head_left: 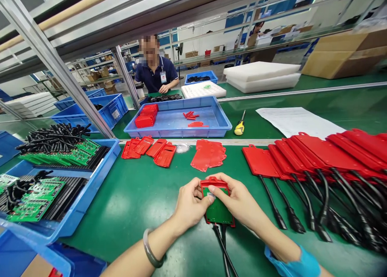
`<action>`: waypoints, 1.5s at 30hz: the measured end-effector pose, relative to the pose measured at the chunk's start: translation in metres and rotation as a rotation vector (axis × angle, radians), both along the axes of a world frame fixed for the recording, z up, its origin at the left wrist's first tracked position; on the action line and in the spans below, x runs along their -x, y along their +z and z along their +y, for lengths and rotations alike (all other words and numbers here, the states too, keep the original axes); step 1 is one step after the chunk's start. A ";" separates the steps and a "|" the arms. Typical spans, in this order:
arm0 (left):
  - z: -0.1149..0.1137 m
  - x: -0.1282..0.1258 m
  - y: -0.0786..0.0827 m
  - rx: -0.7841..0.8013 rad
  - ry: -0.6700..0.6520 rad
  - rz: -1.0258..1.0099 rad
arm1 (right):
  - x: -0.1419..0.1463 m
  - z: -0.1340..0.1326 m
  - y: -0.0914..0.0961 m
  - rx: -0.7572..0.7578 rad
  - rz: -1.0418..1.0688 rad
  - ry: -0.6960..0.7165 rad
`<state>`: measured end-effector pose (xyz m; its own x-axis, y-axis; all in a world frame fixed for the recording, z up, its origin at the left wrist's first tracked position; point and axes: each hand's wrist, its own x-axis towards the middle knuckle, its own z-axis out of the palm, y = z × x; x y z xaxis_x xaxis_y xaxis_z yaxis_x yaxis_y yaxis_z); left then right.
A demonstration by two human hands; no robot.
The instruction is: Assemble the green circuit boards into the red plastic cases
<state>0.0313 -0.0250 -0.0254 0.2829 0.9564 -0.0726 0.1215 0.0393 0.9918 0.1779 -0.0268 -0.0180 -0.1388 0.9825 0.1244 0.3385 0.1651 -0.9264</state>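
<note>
A green circuit board (220,213) sits in a red plastic case (215,183), and two black cables come out of its near end. My left hand (192,200) grips the left side of the case, its thumb on the board. From the right, my right hand (238,196) wraps around the same case and presses its thumb near a small white label. Flat red covers (208,154) lie just beyond my hands. Several empty red cases (165,154) rest to the left of them.
Finished-looking red units (260,161) with black cables line the right side. A blue tray (99,168) of circuit boards (39,196) stands left. Beyond are a blue bin (178,128), a yellow screwdriver (240,128), paper sheets (298,121) and a co-worker (155,73).
</note>
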 end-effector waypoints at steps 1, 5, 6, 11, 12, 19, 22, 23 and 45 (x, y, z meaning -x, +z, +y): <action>-0.001 0.000 0.001 -0.028 0.000 0.035 | 0.001 -0.001 0.001 -0.009 -0.019 -0.009; -0.003 -0.001 0.003 -0.080 0.005 0.060 | 0.004 -0.007 0.008 -0.011 -0.111 -0.065; -0.003 -0.001 0.003 -0.086 0.007 0.054 | 0.005 -0.009 0.010 -0.002 -0.131 -0.079; -0.004 -0.002 0.002 -0.096 0.017 0.019 | 0.005 -0.011 0.013 0.005 -0.174 -0.121; -0.003 -0.002 0.001 -0.091 0.016 0.008 | 0.004 -0.010 0.013 -0.002 -0.152 -0.110; 0.002 0.002 0.002 0.017 -0.081 -0.176 | -0.007 0.000 0.018 0.004 -0.018 0.034; 0.000 0.001 0.004 0.073 -0.040 -0.172 | -0.008 -0.001 0.019 -0.002 -0.104 0.028; 0.000 0.001 0.004 0.083 -0.027 -0.171 | -0.008 -0.002 0.019 -0.005 -0.128 0.032; 0.009 0.006 0.004 0.068 0.066 -0.310 | -0.002 0.000 0.009 0.086 0.145 0.028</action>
